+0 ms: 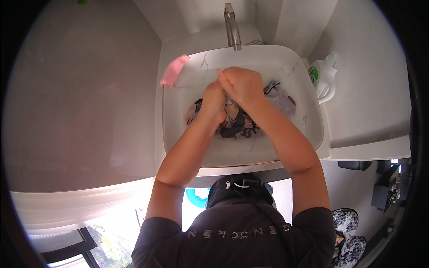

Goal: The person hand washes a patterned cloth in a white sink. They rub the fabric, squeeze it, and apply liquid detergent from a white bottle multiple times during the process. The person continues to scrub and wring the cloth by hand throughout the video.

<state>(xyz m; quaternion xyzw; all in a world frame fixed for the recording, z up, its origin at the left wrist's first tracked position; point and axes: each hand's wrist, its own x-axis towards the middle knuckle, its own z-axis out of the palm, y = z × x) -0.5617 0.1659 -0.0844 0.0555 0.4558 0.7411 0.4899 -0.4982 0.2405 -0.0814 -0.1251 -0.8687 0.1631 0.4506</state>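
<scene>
My left hand (214,100) and my right hand (243,83) meet over the middle of a white marbled sink basin (241,154), both gripping part of a wet patterned garment (238,124). Its cloth is grey, black, white and pinkish. The garment spreads below my hands and out to both sides; a pale, dark-edged part (281,100) lies to the right. The fingers of both hands are curled, and much of the cloth between them is hidden. Over the basin's upper left rim hangs a small pink cloth (175,71), apart from my hands.
A metal faucet (232,28) stands at the basin's far edge. To the right of the basin is a white plastic jug with a green label (323,78). Walls rise on the left, right and behind. A patterned cushioned item (350,238) shows at the lower right.
</scene>
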